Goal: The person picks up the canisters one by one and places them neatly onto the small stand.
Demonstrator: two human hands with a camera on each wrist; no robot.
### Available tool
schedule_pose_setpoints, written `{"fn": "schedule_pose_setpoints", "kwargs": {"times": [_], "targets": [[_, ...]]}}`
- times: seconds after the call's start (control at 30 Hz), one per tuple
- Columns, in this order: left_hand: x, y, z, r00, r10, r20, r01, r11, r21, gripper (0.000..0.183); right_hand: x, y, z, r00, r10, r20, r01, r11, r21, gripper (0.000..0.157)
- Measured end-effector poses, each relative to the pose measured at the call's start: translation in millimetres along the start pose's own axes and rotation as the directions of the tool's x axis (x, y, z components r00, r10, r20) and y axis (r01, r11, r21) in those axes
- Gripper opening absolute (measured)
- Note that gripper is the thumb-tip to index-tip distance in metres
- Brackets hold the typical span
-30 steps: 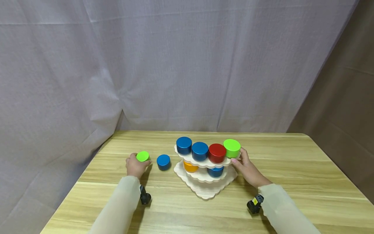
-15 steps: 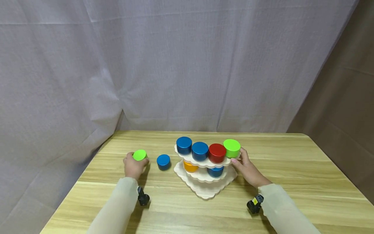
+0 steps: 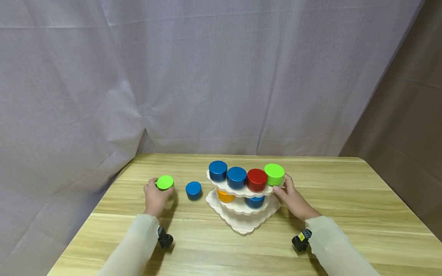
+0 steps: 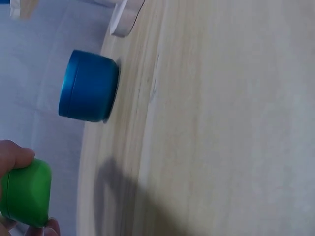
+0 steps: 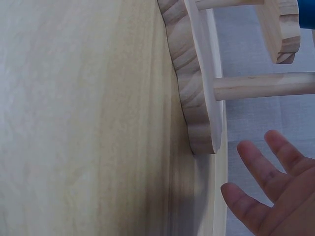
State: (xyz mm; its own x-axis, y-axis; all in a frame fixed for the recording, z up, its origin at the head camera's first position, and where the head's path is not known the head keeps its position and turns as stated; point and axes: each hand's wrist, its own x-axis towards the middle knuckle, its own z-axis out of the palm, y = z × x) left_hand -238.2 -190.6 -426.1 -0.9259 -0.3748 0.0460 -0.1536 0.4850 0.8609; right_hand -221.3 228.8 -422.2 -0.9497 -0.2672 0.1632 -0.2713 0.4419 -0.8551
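My left hand (image 3: 157,197) grips a bright green round tin (image 3: 165,182), thumb on one side and fingers on the other. In the left wrist view that green tin (image 4: 28,191) is off the tabletop. A blue tin (image 3: 193,191) stands on the table to its right. At centre is a pale wooden tiered stand (image 3: 243,224) with scalloped edges. Two blue tins, a red tin (image 3: 257,180) and another green tin (image 3: 274,174) line its top tier. My right hand (image 3: 293,201) pinches the top tier's right corner, beside that green tin; its lower fingers (image 5: 256,167) spread free.
An orange tin (image 3: 225,196) and a blue tin (image 3: 254,202) sit on the middle tier, partly hidden by the top one. Wooden posts (image 5: 266,84) join the tiers. The wood-grain table (image 3: 345,199) ends at a grey curtain (image 3: 221,76) behind.
My left hand has shifted slightly left with the green tin, away from the blue one. My right hand and the stand have stayed in place.
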Motion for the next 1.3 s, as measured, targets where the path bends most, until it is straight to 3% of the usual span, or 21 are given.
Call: {"fn": "schedule_pose_setpoints", "kwargs": {"times": [0.63,1.3], "targets": [[-26.2,15.9,9.4,0.996,0.085,0.035,-0.084,0.996,-0.044,0.066,0,-1,-0.4,1.000,-0.019,-0.012,0.018,1.000,-0.020,0.060],[-53.7,20.3,30.5,0.974,0.211,0.086,-0.208,0.977,-0.042,0.058,0,1,0.8,1.000,-0.014,-0.007,0.014,1.000,-0.007,0.061]]}}
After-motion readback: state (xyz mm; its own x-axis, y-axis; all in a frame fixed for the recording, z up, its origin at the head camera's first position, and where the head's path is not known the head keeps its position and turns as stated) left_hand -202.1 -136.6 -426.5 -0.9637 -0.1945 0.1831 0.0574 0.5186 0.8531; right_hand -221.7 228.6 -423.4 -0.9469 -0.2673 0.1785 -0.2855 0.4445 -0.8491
